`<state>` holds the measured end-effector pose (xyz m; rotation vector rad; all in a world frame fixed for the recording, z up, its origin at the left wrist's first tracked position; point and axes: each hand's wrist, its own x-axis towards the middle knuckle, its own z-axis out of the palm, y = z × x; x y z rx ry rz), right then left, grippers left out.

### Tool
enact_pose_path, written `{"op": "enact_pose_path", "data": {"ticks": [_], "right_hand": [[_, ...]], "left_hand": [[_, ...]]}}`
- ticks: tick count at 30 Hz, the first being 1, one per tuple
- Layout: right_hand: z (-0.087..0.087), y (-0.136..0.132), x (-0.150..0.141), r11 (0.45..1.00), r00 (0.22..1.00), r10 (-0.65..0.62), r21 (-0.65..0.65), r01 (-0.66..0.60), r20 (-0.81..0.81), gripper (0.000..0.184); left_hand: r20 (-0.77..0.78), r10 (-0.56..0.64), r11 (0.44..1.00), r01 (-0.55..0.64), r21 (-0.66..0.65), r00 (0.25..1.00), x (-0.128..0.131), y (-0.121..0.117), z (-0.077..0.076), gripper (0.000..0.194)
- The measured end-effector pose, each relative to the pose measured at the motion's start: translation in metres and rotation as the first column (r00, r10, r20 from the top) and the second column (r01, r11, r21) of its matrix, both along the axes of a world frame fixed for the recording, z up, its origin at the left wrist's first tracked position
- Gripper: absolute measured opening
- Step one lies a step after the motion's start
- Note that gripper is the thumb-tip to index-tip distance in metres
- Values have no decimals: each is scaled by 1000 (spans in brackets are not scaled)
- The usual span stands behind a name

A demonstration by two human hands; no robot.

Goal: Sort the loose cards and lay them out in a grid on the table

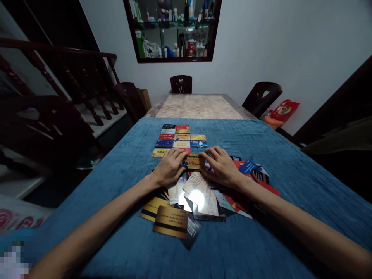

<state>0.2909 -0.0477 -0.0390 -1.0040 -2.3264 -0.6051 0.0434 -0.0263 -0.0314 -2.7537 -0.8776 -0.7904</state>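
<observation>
A gold VIP card (194,162) is held level between both hands, above the pile. My left hand (171,164) is closed on its left edge, and the fingers of my right hand (222,164) pinch the right edge. Just beyond lie several cards in close rows, among them a blue card (198,143) and a yellow card (160,152) partly behind my left fingers. Loose overlapping cards spread under and around my wrists: a shiny pale card (203,193), a gold card with a dark stripe (170,221), and a red card (269,187) on the right.
A blue cloth (122,240) covers the near part of the table, with the marbled tabletop (200,105) showing beyond it. Dark wooden chairs (181,84) stand around the far end. A red bag (285,111) rests at the right, near the wall.
</observation>
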Motion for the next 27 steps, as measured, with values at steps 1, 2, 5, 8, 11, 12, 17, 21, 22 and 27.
{"op": "enact_pose_path", "data": {"ticks": [1, 2, 5, 8, 11, 12, 17, 21, 22, 27], "right_hand": [[0, 3, 0, 1000, 1000, 12, -5, -12, 3, 30], [1, 7, 0, 1000, 1000, 22, -10, -22, 7, 31], [2, 18, 2, 999, 999, 34, -42, -33, 28, 36], [6, 33, 2, 995, 998, 46, -90, -43, 31, 38], [11, 51, 1, 989, 998, 63, -136, -59, 21, 42], [13, 57, 0, 987, 998, 67, -149, -64, 17, 44], [22, 91, -8, 975, 999, 51, -218, -45, 21, 38], [26, 115, -15, 960, 1000, 12, -281, -5, 23, 33], [27, 120, -16, 955, 1000, 3, -297, 5, 26, 31], [25, 146, -23, 927, 998, -34, -372, 51, 52, 27]], "left_hand": [[-14, 4, 1000, -4, -7, 1000, 0, 2, 2, 47], [-28, 9, 1000, -9, -14, 1000, -1, 4, 4, 47], [-63, 37, 999, -39, -30, 997, -2, 9, 9, 46], [-83, 77, 996, -81, -46, 994, -3, 19, 14, 45], [-68, 101, 992, -106, -70, 993, -6, 35, 18, 45], [-60, 111, 990, -116, -78, 992, -8, 41, 18, 45], [-56, 183, 973, -190, -133, 981, -11, 74, 22, 47], [-86, 230, 957, -241, -162, 969, -9, 96, 26, 38], [-98, 238, 953, -252, -169, 966, -9, 101, 27, 35], [-175, 285, 928, -317, -195, 942, -5, 125, 26, 28]]}}
